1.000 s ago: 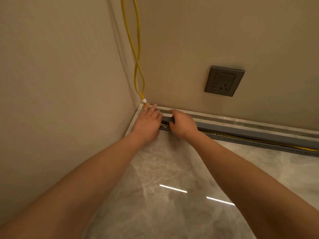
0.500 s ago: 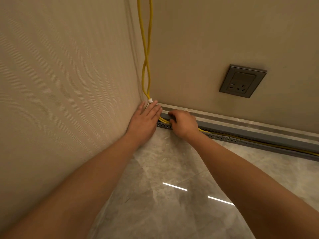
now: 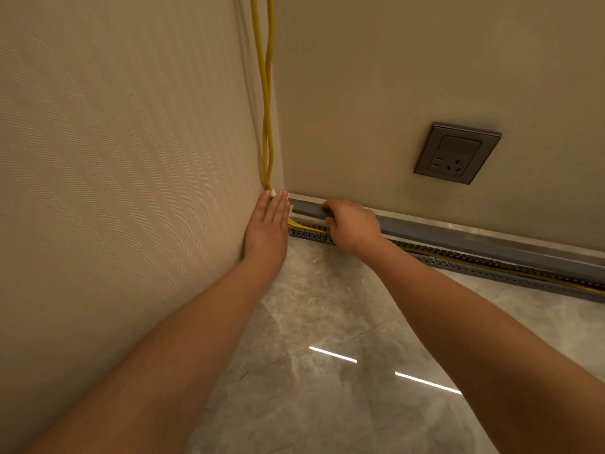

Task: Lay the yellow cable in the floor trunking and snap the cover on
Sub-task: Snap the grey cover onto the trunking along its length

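Hands at the corner, cover not yet snapped on

Against the left wall [image 3: 131, 191], the yellow cable [image 3: 265, 93] hangs down the corner in two strands, gathered by a white tie [image 3: 272, 192]. Your left hand [image 3: 266, 224] lies flat there, its fingers [image 3: 278, 208] straight and together, tips at the tie. The cable bends at the floor [image 3: 327, 322] into the slotted trunking [image 3: 458, 260] and runs right along it. Your right hand [image 3: 352, 224] has its fingers curled over the grey cover [image 3: 442, 229] near its left end. The cover sits above the open trunking. A socket [image 3: 456, 153] is on the wall above.
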Available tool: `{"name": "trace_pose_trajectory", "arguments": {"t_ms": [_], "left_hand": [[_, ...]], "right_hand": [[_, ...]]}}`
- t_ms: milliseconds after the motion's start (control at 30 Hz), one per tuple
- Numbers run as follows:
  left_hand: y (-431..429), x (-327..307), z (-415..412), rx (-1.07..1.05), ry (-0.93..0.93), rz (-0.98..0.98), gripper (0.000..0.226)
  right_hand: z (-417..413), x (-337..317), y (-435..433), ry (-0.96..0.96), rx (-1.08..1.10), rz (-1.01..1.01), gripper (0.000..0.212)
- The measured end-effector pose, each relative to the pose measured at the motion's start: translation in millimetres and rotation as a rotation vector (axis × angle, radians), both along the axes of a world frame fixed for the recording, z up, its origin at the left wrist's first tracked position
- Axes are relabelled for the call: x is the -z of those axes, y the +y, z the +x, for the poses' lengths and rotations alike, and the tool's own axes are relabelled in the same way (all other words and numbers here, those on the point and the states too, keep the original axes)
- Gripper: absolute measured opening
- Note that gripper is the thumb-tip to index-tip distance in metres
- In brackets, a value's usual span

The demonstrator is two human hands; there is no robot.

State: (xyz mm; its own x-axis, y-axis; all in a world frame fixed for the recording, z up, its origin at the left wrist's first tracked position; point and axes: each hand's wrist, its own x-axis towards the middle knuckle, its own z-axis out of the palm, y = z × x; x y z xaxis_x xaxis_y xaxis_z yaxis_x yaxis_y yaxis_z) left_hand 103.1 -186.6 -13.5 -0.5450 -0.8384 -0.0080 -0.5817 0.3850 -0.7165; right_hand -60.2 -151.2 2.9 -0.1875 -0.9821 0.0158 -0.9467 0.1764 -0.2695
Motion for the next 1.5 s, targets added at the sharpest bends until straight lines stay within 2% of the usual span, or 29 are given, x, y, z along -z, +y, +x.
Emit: {"name": "trace_pose_trajectory", "arguments": {"t_ms": [200, 500, 600, 700, 867, 1100, 1400, 1500], "left_hand": [[-6, -1, -4, -0.025, -0.105, -0.002, 0.063], [-7, -2, -4, -0.014, -0.075, 0.031, 0.062], [-7, -2, -4, -0.01, -0.002, 0.066, 0.065], [-9, -3, -6, 0.018, 0.15, 0.125, 0.07], [-9, 0, -9, 0.144, 0.419, 0.236, 0.047], [-5, 0, -18, 0.242, 0.519, 0.269, 0.023], [-8, 19, -15, 0.347, 0.442, 0.216, 0.036], [-10, 22, -13, 0.386, 0.485, 0.19, 0.038]], "right_hand": [[1, 2, 8, 0.009, -0.05, 0.052, 0.028], [-5, 5, 12, 0.059, -0.089, 0.06, 0.027], [-6, 4, 11, 0.071, -0.097, 0.078, 0.028], [-6, 4, 11, 0.058, -0.105, 0.087, 0.03], [-5, 10, 12, 0.062, -0.108, 0.044, 0.029], [-1, 9, 5, 0.097, -0.09, 0.035, 0.025], [-2, 6, 4, 0.209, -0.177, 0.015, 0.02], [-2, 7, 4, 0.226, -0.199, 0.009, 0.022]]}}
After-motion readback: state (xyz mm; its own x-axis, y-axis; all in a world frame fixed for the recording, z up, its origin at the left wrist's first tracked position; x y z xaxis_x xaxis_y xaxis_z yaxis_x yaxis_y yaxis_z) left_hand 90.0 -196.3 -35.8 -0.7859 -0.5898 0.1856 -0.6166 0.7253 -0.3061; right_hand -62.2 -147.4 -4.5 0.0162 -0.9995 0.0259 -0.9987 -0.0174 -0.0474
